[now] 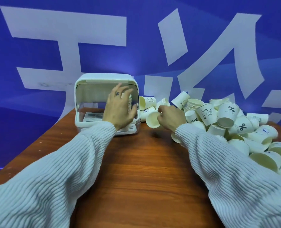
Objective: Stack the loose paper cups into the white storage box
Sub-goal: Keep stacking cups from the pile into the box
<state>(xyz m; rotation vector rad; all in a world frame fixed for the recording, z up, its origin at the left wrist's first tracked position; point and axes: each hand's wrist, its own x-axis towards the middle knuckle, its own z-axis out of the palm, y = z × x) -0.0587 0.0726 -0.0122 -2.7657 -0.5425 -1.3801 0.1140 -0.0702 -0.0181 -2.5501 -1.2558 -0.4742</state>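
The white storage box [87,83] stands open at the far left of the wooden table, a slotted tray on its floor. My left hand [119,109] is at the box's opening, its fingers curled round a stack of paper cups [129,102] standing upright inside, on the right. My right hand [171,118] is just right of the box and grips a single white cup [152,120] on its side, mouth facing me. A big heap of loose paper cups [231,122] covers the right of the table.
The wooden table [144,170] lies bare between my sleeves, with its left edge running diagonally. A blue banner with large white characters [70,38] hangs behind the box. A nested stack of cups [193,104] lies in the heap.
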